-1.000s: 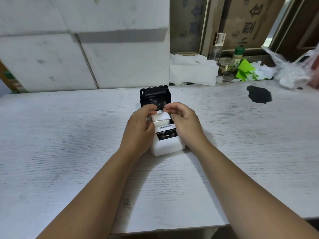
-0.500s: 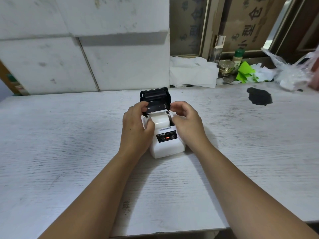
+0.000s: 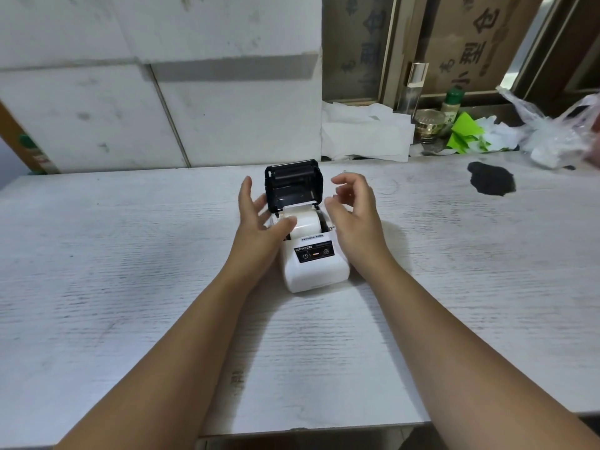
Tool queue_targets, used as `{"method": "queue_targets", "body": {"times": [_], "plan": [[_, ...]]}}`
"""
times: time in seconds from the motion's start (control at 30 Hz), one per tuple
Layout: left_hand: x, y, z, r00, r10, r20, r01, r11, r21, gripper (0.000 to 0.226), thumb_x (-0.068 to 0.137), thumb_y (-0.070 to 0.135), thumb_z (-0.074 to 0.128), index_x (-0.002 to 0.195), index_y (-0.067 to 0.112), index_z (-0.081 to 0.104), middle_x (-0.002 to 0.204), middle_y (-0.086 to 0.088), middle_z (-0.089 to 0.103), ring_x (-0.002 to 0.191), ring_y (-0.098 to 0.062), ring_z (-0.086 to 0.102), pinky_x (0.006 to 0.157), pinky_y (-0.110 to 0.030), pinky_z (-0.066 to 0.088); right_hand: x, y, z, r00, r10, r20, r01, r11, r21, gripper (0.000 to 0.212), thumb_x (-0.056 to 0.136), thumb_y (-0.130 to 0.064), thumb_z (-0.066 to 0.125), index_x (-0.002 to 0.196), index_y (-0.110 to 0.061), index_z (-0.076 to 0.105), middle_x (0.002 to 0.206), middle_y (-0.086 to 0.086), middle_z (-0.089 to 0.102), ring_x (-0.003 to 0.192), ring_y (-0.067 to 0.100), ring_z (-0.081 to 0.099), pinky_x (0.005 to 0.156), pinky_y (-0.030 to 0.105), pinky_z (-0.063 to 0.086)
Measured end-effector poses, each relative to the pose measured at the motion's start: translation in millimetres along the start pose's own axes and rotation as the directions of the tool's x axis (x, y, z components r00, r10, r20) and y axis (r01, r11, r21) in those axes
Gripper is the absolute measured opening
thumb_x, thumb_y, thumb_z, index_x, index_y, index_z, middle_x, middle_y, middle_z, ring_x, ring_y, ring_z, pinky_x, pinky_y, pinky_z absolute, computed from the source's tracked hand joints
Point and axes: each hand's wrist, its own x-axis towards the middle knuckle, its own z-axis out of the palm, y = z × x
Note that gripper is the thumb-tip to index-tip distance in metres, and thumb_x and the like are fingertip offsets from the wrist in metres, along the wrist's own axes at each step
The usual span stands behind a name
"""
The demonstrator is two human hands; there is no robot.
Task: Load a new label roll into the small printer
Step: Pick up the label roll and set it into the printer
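The small white printer point(image 3: 314, 264) sits mid-table point(image 3: 130, 287) w/ its black lid point(image 3: 293, 185) flipped up. A white label roll point(image 3: 303, 224) already sits in the bay, so I'd say what's left is shutting the lid. Left hand point(image 3: 259, 222) is open, thumb touching the roll; right hand point(image 3: 352, 216) is open & empty, just beside the printer. Front panel reads "SUPVAN"; small print above it is too tiny to read.

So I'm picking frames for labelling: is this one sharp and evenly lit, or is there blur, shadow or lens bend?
Head view: light is soft and even, with no glare; the printer and its panel text are sharp; a faint shadow falls on the table right of the right hand; the left hand looks crisp; wide-angle bend curves the table edges; the far right edge smears.
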Motion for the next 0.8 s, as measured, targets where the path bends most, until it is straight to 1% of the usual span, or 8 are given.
{"method": "queue_targets", "body": {"times": [0.07,0.13,0.3,0.43,0.53,0.67,0.7,0.8], "plan": [[-0.2,-2.3,1.3,0.998,0.037,0.056,-0.04,0.998,0.05,0.087,0.085,0.007,0.062,0.146,0.041,0.009,0.144,0.007,0.039,0.122,-0.012,0.052,0.099,-0.033,0.046,2.5,1.5,-0.6,1.0,0.023,0.013,-0.024,1.0,0.017,0.029,0.091,-0.013,0.052,0.113,-0.032,0.048,0.124,-0.001,0.048,0.109,0.01,0.049,0.086,0.019,0.039],[0.0,-2.7,2.4,0.996,0.085,0.035,-0.088,0.992,0.095,0.084,0.083,0.007,0.062,0.143,0.044,0.016,0.14,0.008,0.039,0.116,-0.013,0.057,0.095,-0.032,0.049,3.5,3.1,-0.5,0.998,0.031,0.06,-0.03,0.999,-0.02,0.031,0.091,-0.011,0.05,0.112,-0.034,0.053,0.128,-0.005,0.048,0.115,0.009,0.047,0.086,0.013,0.038],[0.4,-0.8,2.9,0.994,0.105,-0.008,-0.104,0.986,0.128,0.082,0.084,0.004,0.06,0.144,0.037,0.014,0.127,0.014,0.04,0.098,0.003,0.059,0.075,-0.009,0.049,6.1,6.1,-2.0,0.994,0.041,0.105,-0.026,0.99,-0.135,0.033,0.086,-0.01,0.057,0.105,-0.037,0.065,0.132,-0.01,0.044,0.1,-0.012,0.051,0.078,0.001,0.037],[3.3,-2.7,1.3,0.994,0.109,0.007,-0.109,0.981,0.163,0.083,0.083,0.006,0.061,0.144,0.04,0.017,0.137,0.008,0.038,0.106,-0.006,0.058,0.08,-0.016,0.049,7.9,4.3,-0.7,0.986,0.069,0.151,-0.045,0.986,-0.159,0.029,0.084,-0.011,0.062,0.101,-0.034,0.068,0.132,-0.005,0.045,0.119,0.005,0.047,0.085,0.005,0.035],[3.0,-4.0,1.3,0.992,0.122,0.018,-0.124,0.975,0.182,0.082,0.084,0.01,0.062,0.144,0.042,0.016,0.137,0.009,0.033,0.114,-0.012,0.054,0.092,-0.027,0.048,8.3,3.1,-0.2,0.992,0.046,0.113,-0.028,0.987,-0.157,0.021,0.081,-0.012,0.065,0.084,-0.031,0.071,0.125,-0.002,0.052,0.119,0.006,0.049,0.097,0.017,0.04],[2.0,-3.5,1.1,0.989,0.144,0.036,-0.149,0.961,0.231,0.087,0.08,0.026,0.071,0.143,0.046,0.015,0.133,0.01,0.03,0.108,0.002,0.049,0.093,-0.026,0.046,4.8,-1.7,-2.4,0.994,-0.009,0.112,0.03,0.981,-0.19,0.026,0.08,-0.012,0.067,0.071,-0.036,0.067,0.122,-0.007,0.044,0.12,0.003,0.045,0.083,-0.002,0.033],[1.9,-3.0,0.8,0.987,0.152,0.046,-0.159,0.959,0.233,0.089,0.078,0.03,0.073,0.143,0.046,0.015,0.132,0.01,0.03,0.11,0.0,0.048,0.093,-0.026,0.045,2.6,-2.3,-4.0,0.991,-0.023,0.133,0.049,0.98,-0.194,0.027,0.08,-0.011,0.068,0.069,-0.036,0.066,0.124,-0.008,0.041,0.123,0.005,0.043,0.087,0.0,0.033],[3.1,-4.4,0.3,0.982,0.173,0.081,-0.188,0.949,0.254,0.089,0.074,0.034,0.076,0.143,0.042,0.019,0.132,0.011,0.028,0.116,-0.006,0.044,0.094,-0.025,0.041,-6.0,-4.3,-9.2,0.978,-0.046,0.205,0.088,0.975,-0.203,0.026,0.077,-0.014,0.07,0.067,-0.037,0.067,0.13,-0.012,0.035,0.129,0.014,0.041,0.104,0.027,0.039]]}}
